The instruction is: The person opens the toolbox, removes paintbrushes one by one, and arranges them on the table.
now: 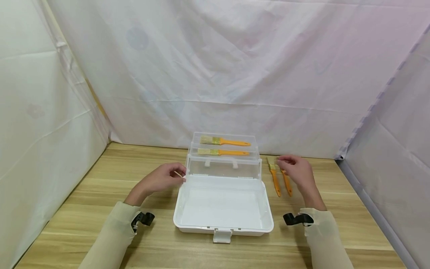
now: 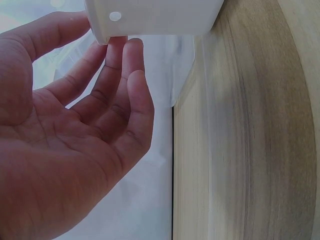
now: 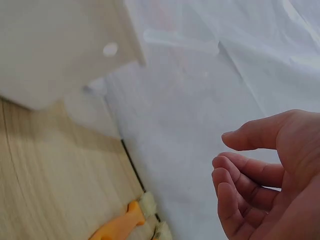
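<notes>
A white plastic storage box [image 1: 223, 207] stands open on the table, its front latch [image 1: 222, 236] hanging down. Behind its base rises a clear folded-back lid section [image 1: 215, 168]. Two paintbrushes with orange handles, one wider [image 1: 235, 142] and one narrower [image 1: 233, 152], lie across that clear part. My left hand [image 1: 161, 178] holds the box's rear left corner, thumb at the rim and fingers behind, as the left wrist view shows. My right hand [image 1: 299, 172] hovers over two more paintbrushes, a left one [image 1: 275, 181] and a right one [image 1: 287, 183], with fingers loosely curled and nothing between them.
The wooden table [image 1: 80, 213] carries the box and brushes. A white cloth [image 1: 228, 74] hangs along its back edge, with further cloth walls at the left [image 1: 30, 112] and right [image 1: 396, 123]. Black camera mounts sit on both wrists.
</notes>
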Motion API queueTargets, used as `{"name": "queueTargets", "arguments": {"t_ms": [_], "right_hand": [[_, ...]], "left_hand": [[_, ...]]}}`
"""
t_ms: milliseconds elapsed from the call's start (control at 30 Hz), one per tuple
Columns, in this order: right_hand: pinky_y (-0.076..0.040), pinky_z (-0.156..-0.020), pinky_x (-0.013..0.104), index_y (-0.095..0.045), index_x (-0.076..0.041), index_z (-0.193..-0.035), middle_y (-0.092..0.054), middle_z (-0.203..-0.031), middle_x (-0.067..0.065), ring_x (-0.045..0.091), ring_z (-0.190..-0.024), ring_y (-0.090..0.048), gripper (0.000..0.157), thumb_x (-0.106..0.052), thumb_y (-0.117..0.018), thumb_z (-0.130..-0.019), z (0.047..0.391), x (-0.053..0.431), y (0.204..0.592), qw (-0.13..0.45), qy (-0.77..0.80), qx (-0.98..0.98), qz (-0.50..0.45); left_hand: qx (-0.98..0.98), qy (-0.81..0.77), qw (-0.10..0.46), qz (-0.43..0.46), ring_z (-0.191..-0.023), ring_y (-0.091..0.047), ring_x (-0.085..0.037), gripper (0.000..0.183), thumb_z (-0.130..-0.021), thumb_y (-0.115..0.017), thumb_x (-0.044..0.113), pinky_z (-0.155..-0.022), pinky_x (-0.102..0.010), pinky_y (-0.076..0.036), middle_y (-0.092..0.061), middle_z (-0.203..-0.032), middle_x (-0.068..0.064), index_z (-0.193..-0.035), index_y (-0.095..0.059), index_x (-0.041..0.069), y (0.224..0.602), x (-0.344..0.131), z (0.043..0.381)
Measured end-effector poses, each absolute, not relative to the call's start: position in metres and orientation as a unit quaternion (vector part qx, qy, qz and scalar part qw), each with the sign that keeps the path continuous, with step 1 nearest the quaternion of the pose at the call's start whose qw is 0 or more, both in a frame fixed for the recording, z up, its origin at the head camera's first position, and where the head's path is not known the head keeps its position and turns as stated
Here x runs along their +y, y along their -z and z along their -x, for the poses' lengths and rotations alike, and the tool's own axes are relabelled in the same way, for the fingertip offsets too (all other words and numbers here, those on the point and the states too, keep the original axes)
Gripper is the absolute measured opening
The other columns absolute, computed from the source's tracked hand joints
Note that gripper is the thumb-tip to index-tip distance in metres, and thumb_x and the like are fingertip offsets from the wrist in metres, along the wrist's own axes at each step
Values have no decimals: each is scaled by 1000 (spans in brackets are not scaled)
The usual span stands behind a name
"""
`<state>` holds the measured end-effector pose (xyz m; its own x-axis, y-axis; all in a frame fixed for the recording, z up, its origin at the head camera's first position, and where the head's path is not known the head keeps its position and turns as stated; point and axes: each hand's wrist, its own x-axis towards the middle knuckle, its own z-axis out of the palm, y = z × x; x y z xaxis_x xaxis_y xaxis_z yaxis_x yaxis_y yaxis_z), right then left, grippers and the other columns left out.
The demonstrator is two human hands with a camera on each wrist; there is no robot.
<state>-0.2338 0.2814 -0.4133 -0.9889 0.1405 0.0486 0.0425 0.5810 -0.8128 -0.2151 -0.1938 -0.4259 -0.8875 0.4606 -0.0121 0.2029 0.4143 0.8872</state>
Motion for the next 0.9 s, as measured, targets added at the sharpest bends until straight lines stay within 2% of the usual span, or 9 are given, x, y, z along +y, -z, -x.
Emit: {"name": "queueTargets", "arguments": {"t_ms": [167, 367, 533, 667, 767, 900], "right_hand": [[-60, -75, 26, -76, -1, -131, -75, -115, 15, 32, -94, -70, 39, -31, -76, -106, 227, 270, 401, 67, -456, -887, 30], [-60, -76, 32, -77, -3, -130, -74, -115, 14, 25, -92, -68, 38, -33, -75, -107, 221, 258, 391, 77, -443, -893, 12], [-57, -76, 26, -77, -3, -128, -74, -114, 14, 30, -98, -68, 34, -29, -75, -106, 217, 247, 386, 85, -433, -898, -7], [-56, -77, 26, -78, -4, -126, -75, -112, 13, 28, -98, -68, 30, -25, -75, -106, 215, 241, 384, 88, -423, -901, -24], [-57, -75, 26, -78, -4, -126, -76, -111, 13, 27, -97, -69, 28, -23, -75, -106, 213, 237, 382, 88, -427, -899, -45], [-61, -74, 27, -77, -2, -128, -75, -110, 14, 35, -96, -71, 29, -20, -76, -106, 211, 233, 381, 75, -457, -883, -80]], "left_hand": [[833, -499, 128, -200, -107, -68, -25, 21, -101, -74, 11, -90, -38, -58, -72, -113, -9, -119, -72, 1, 427, -195, 215], [836, -497, 131, -193, -107, -68, -25, 19, -101, -73, 10, -91, -39, -58, -72, -112, -8, -118, -72, 3, 428, -196, 216], [837, -496, 131, -192, -108, -69, -25, 19, -101, -73, 10, -92, -42, -57, -72, -113, -7, -119, -72, 3, 428, -196, 216], [836, -497, 129, -196, -108, -68, -25, 19, -101, -73, 10, -91, -39, -58, -72, -113, -8, -118, -72, 2, 429, -195, 217], [834, -499, 128, -199, -108, -68, -25, 19, -102, -73, 10, -90, -37, -58, -72, -114, -9, -119, -72, 2, 429, -195, 217], [833, -500, 130, -197, -108, -68, -26, 19, -102, -73, 10, -92, -40, -57, -72, -114, -9, -119, -72, 2, 429, -195, 218]]}}
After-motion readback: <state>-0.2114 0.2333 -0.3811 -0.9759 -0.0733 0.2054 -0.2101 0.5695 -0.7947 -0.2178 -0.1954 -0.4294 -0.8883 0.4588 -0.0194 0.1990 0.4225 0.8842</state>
